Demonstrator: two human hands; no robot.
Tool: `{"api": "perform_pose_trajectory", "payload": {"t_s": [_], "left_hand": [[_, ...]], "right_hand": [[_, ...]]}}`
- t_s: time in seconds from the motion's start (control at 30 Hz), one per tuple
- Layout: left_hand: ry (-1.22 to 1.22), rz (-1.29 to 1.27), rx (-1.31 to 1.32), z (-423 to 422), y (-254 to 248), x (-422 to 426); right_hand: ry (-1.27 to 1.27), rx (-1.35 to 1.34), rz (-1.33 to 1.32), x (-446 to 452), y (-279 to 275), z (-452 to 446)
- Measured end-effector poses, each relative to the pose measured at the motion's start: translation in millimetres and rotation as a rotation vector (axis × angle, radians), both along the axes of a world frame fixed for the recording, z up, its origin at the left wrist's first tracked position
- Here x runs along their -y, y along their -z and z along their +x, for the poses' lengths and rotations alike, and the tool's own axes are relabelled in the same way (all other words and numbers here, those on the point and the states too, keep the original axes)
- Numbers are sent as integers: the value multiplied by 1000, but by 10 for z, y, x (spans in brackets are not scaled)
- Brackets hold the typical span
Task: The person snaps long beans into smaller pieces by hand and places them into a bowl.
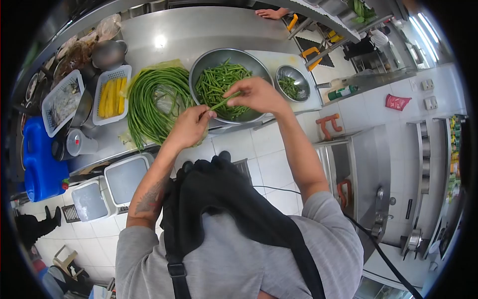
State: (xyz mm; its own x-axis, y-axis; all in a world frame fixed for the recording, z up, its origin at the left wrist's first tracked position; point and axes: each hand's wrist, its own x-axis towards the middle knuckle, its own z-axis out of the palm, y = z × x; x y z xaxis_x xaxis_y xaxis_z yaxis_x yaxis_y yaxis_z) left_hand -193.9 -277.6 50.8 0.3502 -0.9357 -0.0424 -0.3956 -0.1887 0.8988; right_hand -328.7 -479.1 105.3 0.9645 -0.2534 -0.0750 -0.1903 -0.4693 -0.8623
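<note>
Between my two hands, over the near rim of a large metal bowl (196, 65), is a green long bean (219, 103). My left hand (190, 125) pinches its left end between thumb and finger. Higher up, my right hand (256, 94) is closed on its other end and covers part of the bowl. Short cut bean pieces (219, 82) fill much of that bowl. To its left lies a big coiled bundle of whole long beans (144, 104) on clear plastic. A smaller metal bowl (301, 79) on the right holds some green pieces.
A white cutting board (313, 103) lies under the bowls. Left of the beans stand a basket of yellow pieces (113, 97), another white basket (50, 112), a lidded tub (82, 143) and a blue jug (42, 169). Another person's hand (269, 14) rests across the counter.
</note>
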Motion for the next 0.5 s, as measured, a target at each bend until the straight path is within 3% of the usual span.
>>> {"api": "perform_pose_trajectory", "payload": {"t_s": [0.03,0.1,0.13,0.17,0.23,0.27,0.3,0.4,0.47,0.5], "left_hand": [[7,2,2,-10,13,14],[-51,8,88,-35,72,69],[-50,9,90,-34,92,108],[-82,43,114,-27,114,151],[-114,79,138,-14,224,189],[-131,-19,95,-10,261,197],[-148,-117,53,1,291,195],[-105,-33,-75,58,227,153],[-72,-13,-211,63,287,152],[-42,-2,-344,74,309,157]], "right_hand": [[7,2,2,-118,-22,14],[33,-136,-709,-392,-14,100],[118,-30,-964,-487,169,139],[119,-29,-961,-453,260,163],[364,-40,-969,-294,382,271],[384,202,-1018,-234,372,293],[385,203,-1017,-211,371,270],[126,479,-840,-220,202,269],[-57,-76,-315,-329,37,185],[-53,-77,-315,-279,31,154]]}}
